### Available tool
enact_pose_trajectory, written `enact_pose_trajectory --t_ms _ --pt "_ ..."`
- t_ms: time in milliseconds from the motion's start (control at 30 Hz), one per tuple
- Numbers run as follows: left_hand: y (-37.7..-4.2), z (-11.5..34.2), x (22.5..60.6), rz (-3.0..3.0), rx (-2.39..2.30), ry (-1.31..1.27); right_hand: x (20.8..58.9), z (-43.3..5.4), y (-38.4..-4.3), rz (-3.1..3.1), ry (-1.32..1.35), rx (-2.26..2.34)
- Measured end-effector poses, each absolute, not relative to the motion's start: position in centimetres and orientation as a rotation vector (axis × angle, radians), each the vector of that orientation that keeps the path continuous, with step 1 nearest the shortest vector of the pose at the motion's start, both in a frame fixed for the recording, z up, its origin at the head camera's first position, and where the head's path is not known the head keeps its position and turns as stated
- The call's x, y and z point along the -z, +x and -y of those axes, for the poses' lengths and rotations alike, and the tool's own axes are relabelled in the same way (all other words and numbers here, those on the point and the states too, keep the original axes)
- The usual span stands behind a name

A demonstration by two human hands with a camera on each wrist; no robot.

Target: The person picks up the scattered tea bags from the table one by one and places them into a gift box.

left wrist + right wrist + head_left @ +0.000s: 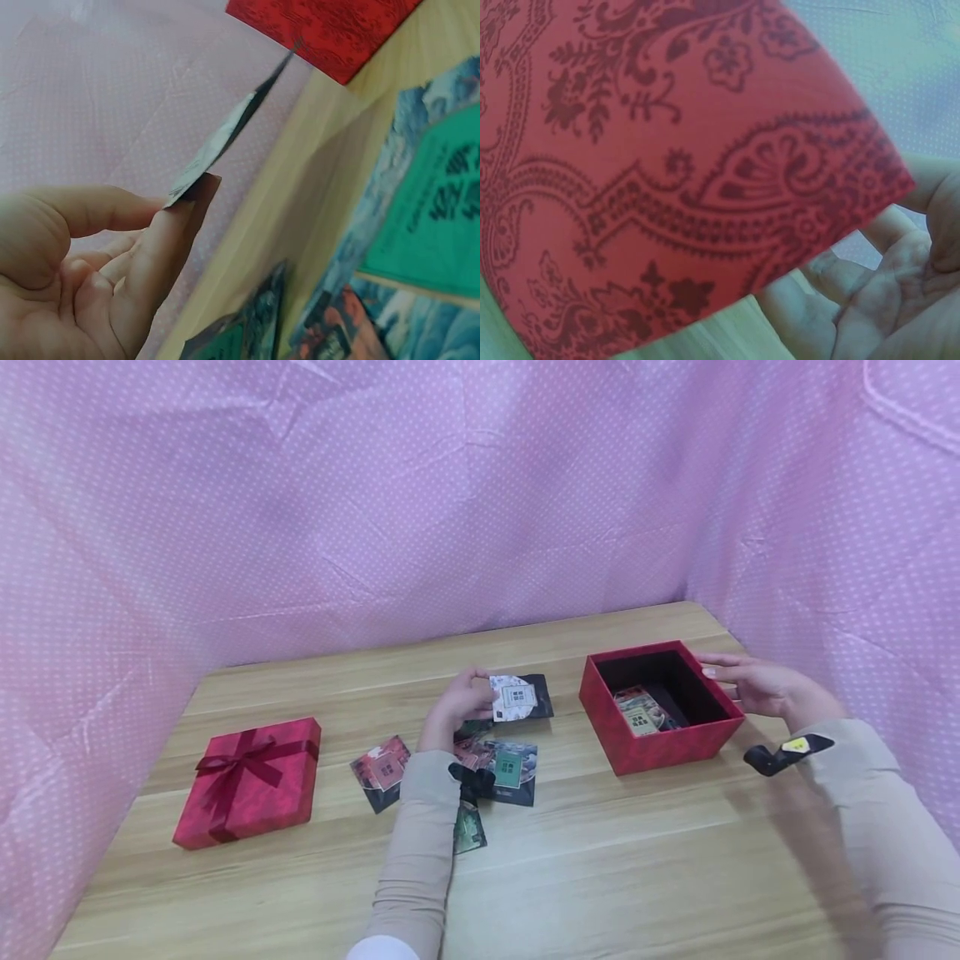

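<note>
Loose packets (504, 767) lying left of red box (660, 710). Left hand (457, 703) pinching white packet (514, 697) by one corner, left of box; thin grip, slippage likely. Right hand (753, 681) flat-fingered against box's far-right rim, holding nothing; could nudge box.

Backdrop: pink cloth (465, 502) with white dots, creased, hung on three sides. Furniture: light wooden bench (637, 877), plank grain. Lighting: soft, even.

I pinch a white-faced, dark-backed packet (517, 697) in my left hand (463, 702), lifted off the tabletop, edge-on in wrist view. Red open box (660, 739) w/ packets inside stands by my right hand (750, 681).
</note>
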State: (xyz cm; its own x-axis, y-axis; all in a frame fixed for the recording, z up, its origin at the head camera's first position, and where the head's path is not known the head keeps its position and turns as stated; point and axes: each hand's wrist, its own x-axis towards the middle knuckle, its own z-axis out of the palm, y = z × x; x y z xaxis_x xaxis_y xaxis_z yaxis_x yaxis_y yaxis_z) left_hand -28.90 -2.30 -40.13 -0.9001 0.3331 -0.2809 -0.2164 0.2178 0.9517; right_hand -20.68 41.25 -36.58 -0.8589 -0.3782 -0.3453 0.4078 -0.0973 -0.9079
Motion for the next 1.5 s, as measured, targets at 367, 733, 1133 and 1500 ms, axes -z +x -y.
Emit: enact_pose_trajectory --t_ms 367,733,1133,1500 --pt "-28.7 2.0 38.8 -1.979 -1.931 0.084 36.9 -41.5 -20.8 -1.602 -0.029 1.995" --pt "-28.2 0.7 37.4 -1.962 -2.028 0.092 36.8 -41.7 -21.0 -1.657 0.014 1.955" --pt "-28.5 -0.9 35.1 -1.968 -1.993 0.191 36.4 -41.3 -21.1 -1.772 0.083 1.883" --pt "-27.9 -4.2 32.8 -1.998 -1.911 0.287 36.3 -41.9 -21.4 -1.639 -0.002 1.942"
